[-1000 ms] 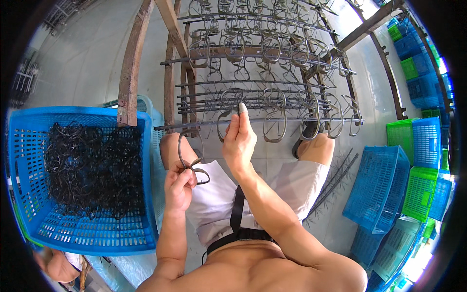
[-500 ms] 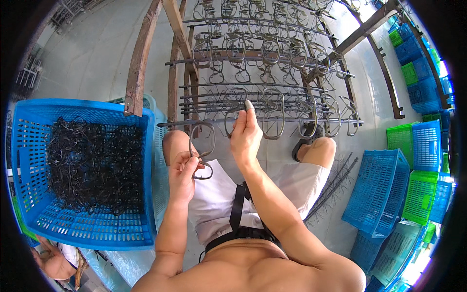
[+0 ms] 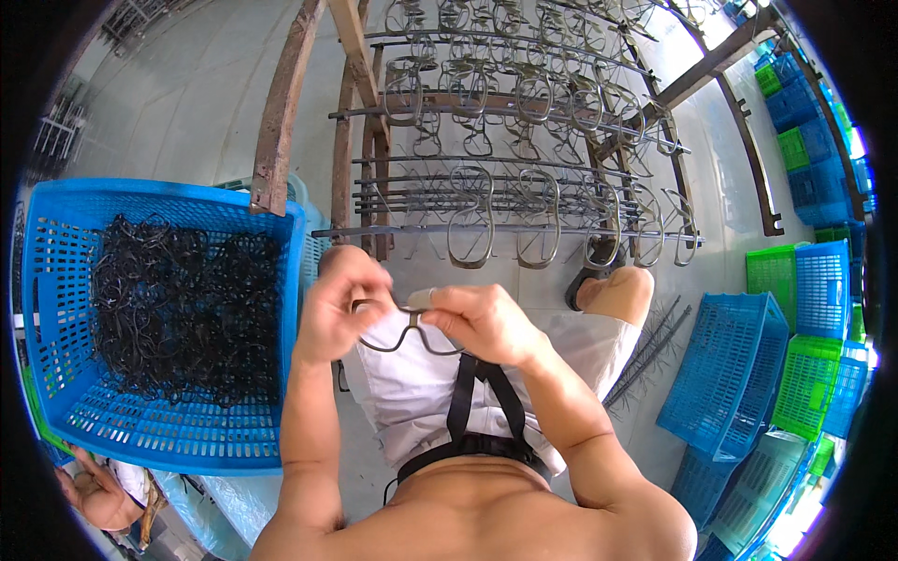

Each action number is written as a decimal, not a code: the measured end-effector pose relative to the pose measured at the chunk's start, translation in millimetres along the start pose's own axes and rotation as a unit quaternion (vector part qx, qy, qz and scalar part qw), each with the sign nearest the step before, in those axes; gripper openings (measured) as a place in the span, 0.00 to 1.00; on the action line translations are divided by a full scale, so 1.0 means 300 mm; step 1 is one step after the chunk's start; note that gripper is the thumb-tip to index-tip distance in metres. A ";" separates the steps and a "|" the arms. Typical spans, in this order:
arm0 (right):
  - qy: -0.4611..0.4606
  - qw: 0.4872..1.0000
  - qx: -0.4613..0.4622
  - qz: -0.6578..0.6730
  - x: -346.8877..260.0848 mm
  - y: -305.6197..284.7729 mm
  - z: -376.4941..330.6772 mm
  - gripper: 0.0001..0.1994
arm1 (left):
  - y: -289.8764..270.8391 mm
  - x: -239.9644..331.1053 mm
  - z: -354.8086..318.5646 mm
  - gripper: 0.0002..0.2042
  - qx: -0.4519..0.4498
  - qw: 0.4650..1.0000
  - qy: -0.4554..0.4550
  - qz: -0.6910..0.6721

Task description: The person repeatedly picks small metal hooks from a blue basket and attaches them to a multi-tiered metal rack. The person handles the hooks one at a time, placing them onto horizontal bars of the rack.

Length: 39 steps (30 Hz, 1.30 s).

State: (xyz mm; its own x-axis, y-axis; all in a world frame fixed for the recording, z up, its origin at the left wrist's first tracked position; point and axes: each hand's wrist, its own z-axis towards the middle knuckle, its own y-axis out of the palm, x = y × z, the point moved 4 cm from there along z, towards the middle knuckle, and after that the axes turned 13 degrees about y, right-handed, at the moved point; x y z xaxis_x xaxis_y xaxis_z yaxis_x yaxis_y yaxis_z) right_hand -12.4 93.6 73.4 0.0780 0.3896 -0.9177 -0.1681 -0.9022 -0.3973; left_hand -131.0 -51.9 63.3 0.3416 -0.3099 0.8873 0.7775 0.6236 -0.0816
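Both my hands hold one dark eyeglass frame (image 3: 402,337) over my lap. My left hand (image 3: 341,309) pinches its left end, and my right hand (image 3: 477,323) grips its right end. Just beyond my hands stands a metal rack (image 3: 524,178) of thin horizontal rods, with several eyeglass frames hanging from them. A big blue plastic basket (image 3: 56,280) to my left holds a heap of dark eyeglass frames (image 3: 187,309).
Rusty wooden and metal posts (image 3: 281,122) of the rack rise at the upper left. Stacked blue and green baskets (image 3: 795,337) stand along the right side. Loose rods (image 3: 645,355) lie on the pale floor by my right knee. Another person's arm (image 3: 94,491) shows at the lower left.
My right hand has come down from the rack rods to my lap. It now grips the frame that my left hand was holding alone.
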 end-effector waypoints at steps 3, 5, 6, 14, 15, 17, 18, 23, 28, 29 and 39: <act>0.187 0.949 0.102 0.231 0.089 0.034 0.053 0.09 | -0.099 -0.102 -0.023 0.09 0.280 0.953 -0.086 0.071; 0.167 0.884 0.294 0.323 0.117 0.111 0.113 0.12 | -0.112 -0.166 -0.021 0.11 0.253 0.945 -0.128 0.161; 0.156 0.875 0.328 0.321 0.125 0.157 0.144 0.14 | -0.099 -0.182 -0.014 0.12 0.215 0.952 -0.150 0.158; 0.173 0.821 0.419 0.347 0.177 0.277 0.246 0.15 | -0.031 -0.261 0.003 0.08 0.218 0.955 -0.196 0.042; 0.175 0.823 0.422 0.337 0.170 0.277 0.251 0.15 | -0.030 -0.269 0.000 0.08 0.225 0.955 -0.193 0.027; 0.186 0.812 0.407 0.375 0.151 0.274 0.257 0.15 | -0.029 -0.278 -0.004 0.08 0.240 0.953 -0.186 -0.001; 0.188 0.806 0.400 0.393 0.145 0.274 0.257 0.15 | -0.030 -0.281 -0.006 0.08 0.244 0.953 -0.181 -0.005; 0.186 0.819 0.382 0.386 0.153 0.279 0.258 0.15 | -0.018 -0.266 0.010 0.09 0.236 0.954 -0.184 -0.004; 0.208 0.820 0.418 0.332 0.157 0.301 0.257 0.16 | -0.017 -0.252 0.012 0.09 0.247 0.950 -0.189 -0.006; 0.214 0.819 0.425 0.319 0.152 0.307 0.258 0.16 | -0.020 -0.256 0.011 0.09 0.250 0.949 -0.193 -0.004; 0.229 0.802 0.434 0.341 0.147 0.321 0.266 0.16 | -0.024 -0.254 0.008 0.10 0.260 0.943 -0.195 -0.069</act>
State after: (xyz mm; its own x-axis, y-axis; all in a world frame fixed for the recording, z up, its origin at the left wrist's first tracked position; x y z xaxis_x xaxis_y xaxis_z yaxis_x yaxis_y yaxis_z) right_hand -103.6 38.6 -5.6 -0.0038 -0.4274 -0.9041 -0.9305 -0.3295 0.1597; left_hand -163.9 -31.0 -2.5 -0.0435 -0.1899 0.9808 0.4026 0.8952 0.1912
